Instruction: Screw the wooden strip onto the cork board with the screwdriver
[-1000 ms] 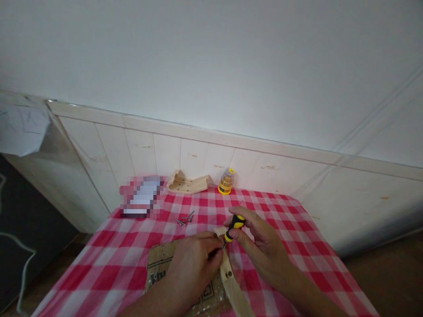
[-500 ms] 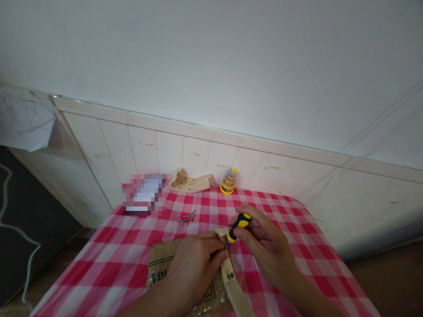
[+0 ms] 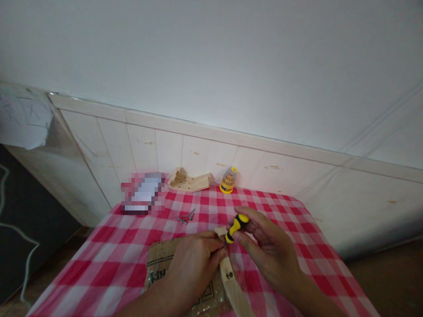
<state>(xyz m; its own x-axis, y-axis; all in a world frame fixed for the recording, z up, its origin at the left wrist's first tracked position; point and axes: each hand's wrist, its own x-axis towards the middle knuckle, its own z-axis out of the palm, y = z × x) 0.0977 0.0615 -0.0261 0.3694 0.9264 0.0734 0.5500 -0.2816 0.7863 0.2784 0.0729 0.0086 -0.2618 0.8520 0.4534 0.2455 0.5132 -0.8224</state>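
My right hand [image 3: 269, 244] is closed around the handle of a yellow and black screwdriver [image 3: 236, 228], which leans with its tip down to the left. Just under that tip, the thumb and finger of my left hand [image 3: 198, 259] pinch a small shiny screw [image 3: 224, 248], mostly covered by the fingertips. It stands at a pale curved wooden piece [image 3: 235, 290], which has a dark round hole with metal in it nearer to me. The wooden piece lies on a flattened piece of brown cardboard [image 3: 161, 254], partly under my left hand.
Several loose screws [image 3: 186, 216] lie beyond my hands on the red and white checked tablecloth [image 3: 109, 251]. Along the wall stand another wooden part [image 3: 190, 182] with holes and a clear, yellow-based bit case [image 3: 228, 180]. A blurred-out phone-like object [image 3: 143, 193] lies at back left.
The screwdriver handle has turned in my right fingers, showing a different pattern of yellow and black. My left hand keeps its pinch, and the wooden piece has barely shifted.
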